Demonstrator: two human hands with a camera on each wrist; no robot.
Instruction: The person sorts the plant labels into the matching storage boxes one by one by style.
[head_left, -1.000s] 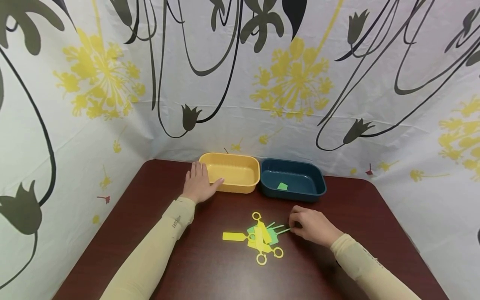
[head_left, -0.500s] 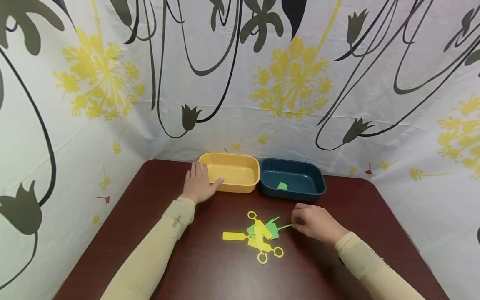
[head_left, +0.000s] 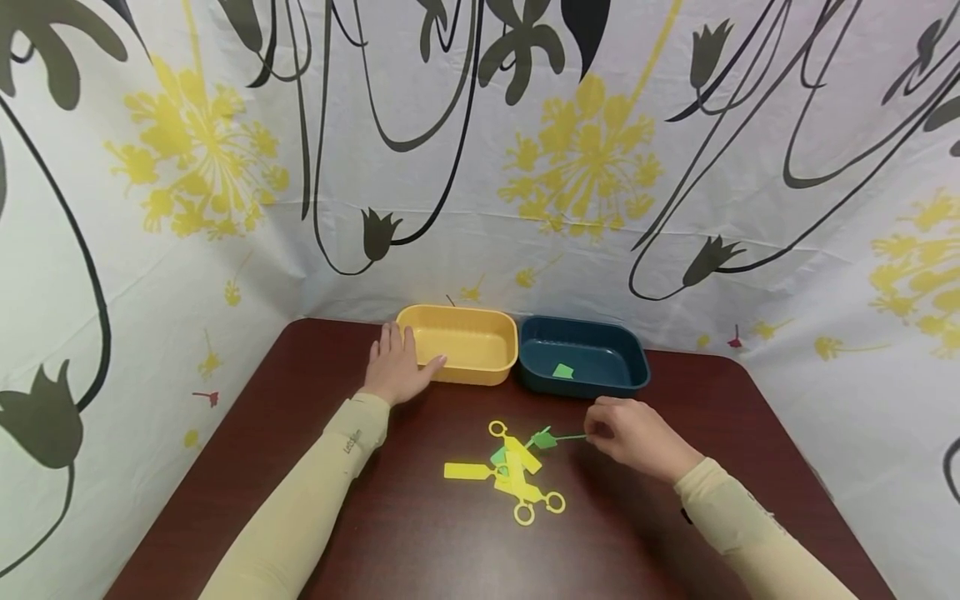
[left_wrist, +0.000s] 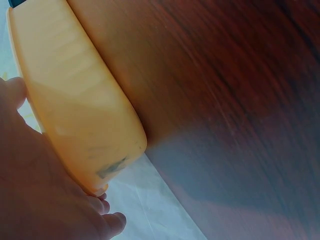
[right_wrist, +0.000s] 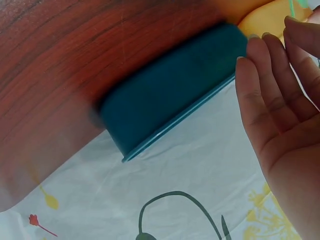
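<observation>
In the head view my left hand [head_left: 395, 367] rests over the left rim of a yellow tray [head_left: 476, 375], fingers straight and thumb spread along its front. The left wrist view shows that hand against the side of the tray [left_wrist: 85, 100]. My right hand [head_left: 639, 435] pinches the thin stem of a green plastic tag [head_left: 546, 439], whose flat end points left above the pile. Below it lie several yellow tags [head_left: 467, 472] with ring ends, partly covering another green tag [head_left: 498, 456]. A sliver of green [right_wrist: 291, 7] shows by the fingertips in the right wrist view.
A dark blue tray [head_left: 583, 388] stands right beside the yellow one at the back of the brown table [head_left: 420, 542]. A green piece [head_left: 562, 371] lies inside it. Patterned white cloth [head_left: 450, 183] hangs behind and along both sides.
My right hand has moved slightly away toward the blue tray, drawing the green tag out of the pile. The top yellow tag's ring has swung left. My left hand stays put.
</observation>
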